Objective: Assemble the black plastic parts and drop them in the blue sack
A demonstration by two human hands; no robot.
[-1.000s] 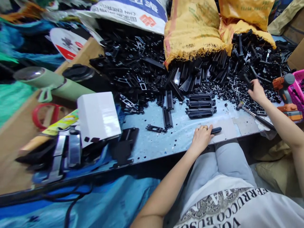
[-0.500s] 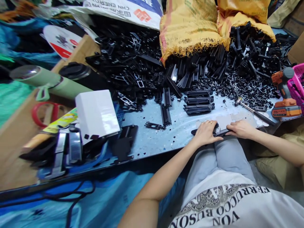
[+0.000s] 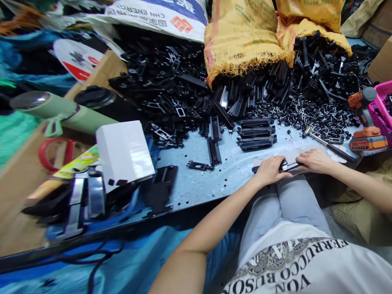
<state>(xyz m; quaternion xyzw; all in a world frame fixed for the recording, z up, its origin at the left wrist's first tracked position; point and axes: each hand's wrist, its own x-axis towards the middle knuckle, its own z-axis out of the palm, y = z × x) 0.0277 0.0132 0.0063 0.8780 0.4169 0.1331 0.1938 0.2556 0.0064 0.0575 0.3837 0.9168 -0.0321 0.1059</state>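
A long black part (image 3: 293,166), perhaps a plastic and metal bracket, lies along the table's front edge over my lap. My left hand (image 3: 270,170) is closed over its left portion, thumb along the near side, with a small shiny piece by the fingertips. Around the right end, my right hand (image 3: 316,161) has its fingers pressed together. My palms hide much of the part. Beyond my left hand lie three similar black parts (image 3: 256,143) in a neat row. A hammer (image 3: 326,143) rests to the right, past my right hand.
Heaps of black parts (image 3: 171,90) and small pins (image 3: 309,114) cover the back under yellow sacks (image 3: 245,45). At right are a cordless drill (image 3: 366,122) and a pink basket (image 3: 381,102). A white box (image 3: 125,151), red-handled scissors (image 3: 55,155) and a green bottle (image 3: 58,108) sit left.
Both hands and the black part have shifted slightly right. My right hand sits a little higher, and more of the part shows between my hands.
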